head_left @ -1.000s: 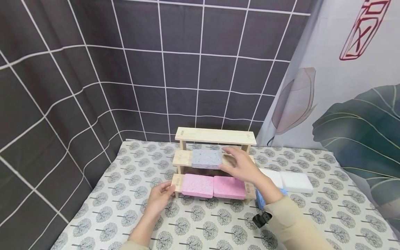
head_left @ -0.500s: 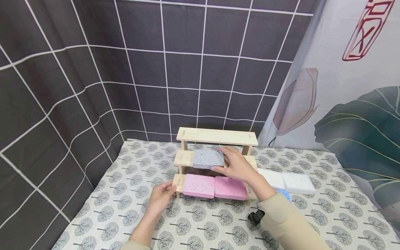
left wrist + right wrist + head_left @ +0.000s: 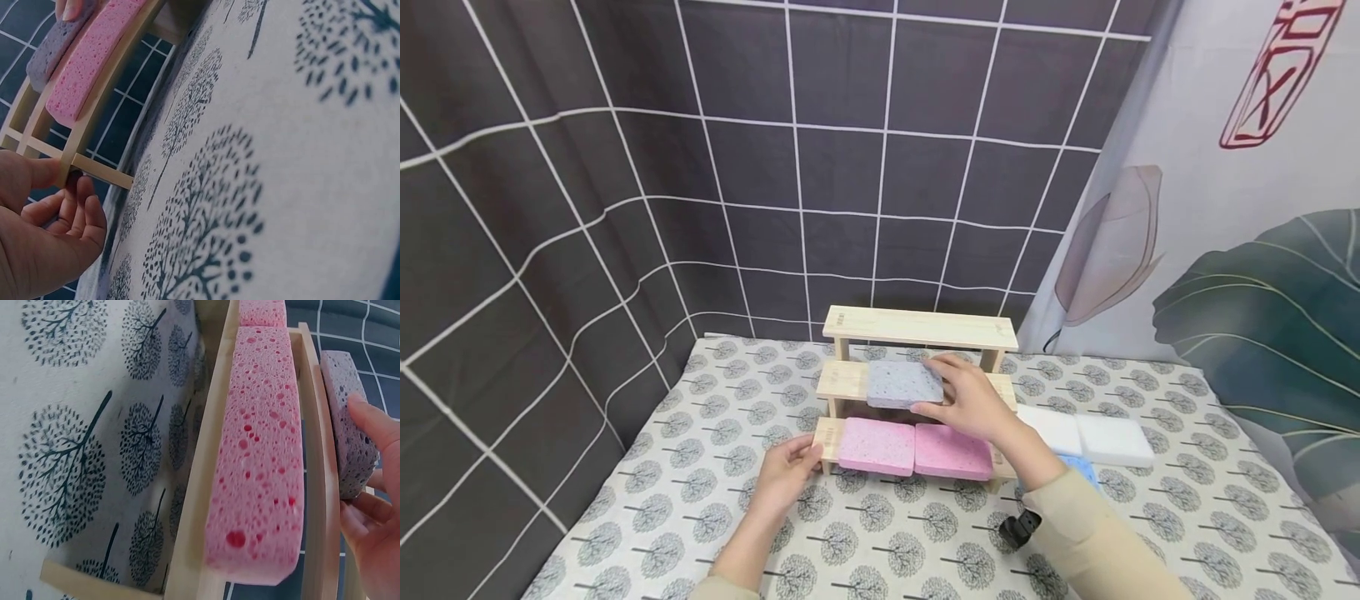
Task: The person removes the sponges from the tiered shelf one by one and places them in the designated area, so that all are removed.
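Note:
A three-tier wooden stepped rack (image 3: pixel 921 327) stands on the cloth. My left hand (image 3: pixel 784 477) pinches the left end of its lowest step, thumb above and curled fingers below in the left wrist view. On the middle step lies a grey-blue speckled sponge (image 3: pixel 904 384), toward the left. My right hand (image 3: pixel 970 400) grips this sponge at its right end, thumb on the near side; the right wrist view shows the fingers (image 3: pixel 369 503) partly behind it. Two pink sponges, one on the left (image 3: pixel 877 446) and one on the right (image 3: pixel 953 452), sit side by side on the lowest step.
Right of the rack lie two white sponges (image 3: pixel 1116 439), with a blue sponge (image 3: pixel 1081 468) partly hidden behind the right forearm. A black strap piece (image 3: pixel 1020 528) hangs at the right wrist. Dark grid-patterned curtain (image 3: pixel 850 167) stands behind the tree-print cloth (image 3: pixel 880 550).
My right fingers have closed in on the grey-blue sponge, and it has shifted slightly to the right along the middle step. The left hand stays at the lowest step's end.

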Tool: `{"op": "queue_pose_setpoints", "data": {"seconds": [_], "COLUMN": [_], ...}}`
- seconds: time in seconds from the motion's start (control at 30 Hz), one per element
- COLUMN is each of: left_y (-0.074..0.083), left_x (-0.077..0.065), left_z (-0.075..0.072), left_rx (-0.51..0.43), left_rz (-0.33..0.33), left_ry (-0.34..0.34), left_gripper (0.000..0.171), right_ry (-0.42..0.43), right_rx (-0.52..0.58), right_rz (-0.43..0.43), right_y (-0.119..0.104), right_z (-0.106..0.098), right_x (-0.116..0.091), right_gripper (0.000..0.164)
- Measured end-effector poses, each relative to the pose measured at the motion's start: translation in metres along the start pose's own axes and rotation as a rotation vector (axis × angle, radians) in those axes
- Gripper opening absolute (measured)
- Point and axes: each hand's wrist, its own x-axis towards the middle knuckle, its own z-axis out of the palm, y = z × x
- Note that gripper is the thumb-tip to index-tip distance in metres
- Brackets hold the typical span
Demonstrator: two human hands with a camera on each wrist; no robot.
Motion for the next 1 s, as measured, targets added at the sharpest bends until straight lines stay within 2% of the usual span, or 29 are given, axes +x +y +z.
{"op": "queue_pose_setpoints", "data": {"seconds": [0.27,0.73,1.0], "left_y": [0.0,0.002,0.001], "left_x": [-0.001,-0.002,-0.001], "left_z": [-0.001,-0.001,0.0], "left_rx": [0.004,-0.008,-0.007], "left_rz": [-0.002,0.007,-0.004], "left_ry": [-0.004,-0.011,-0.014], "left_gripper": [0.04,0.041,0.041], "right_ry": [0.046,0.042,0.056], "right_rx": [-0.002,0.007,-0.013], "right_rz": [0.001,0.061,0.059], "right_y": [0.004,0.014,0.017], "right_z": [-0.008,-0.025,-0.035], "right_x": [-0.01,-0.028,-0.036], "right_gripper": [0.078,0.077,0.077]}}
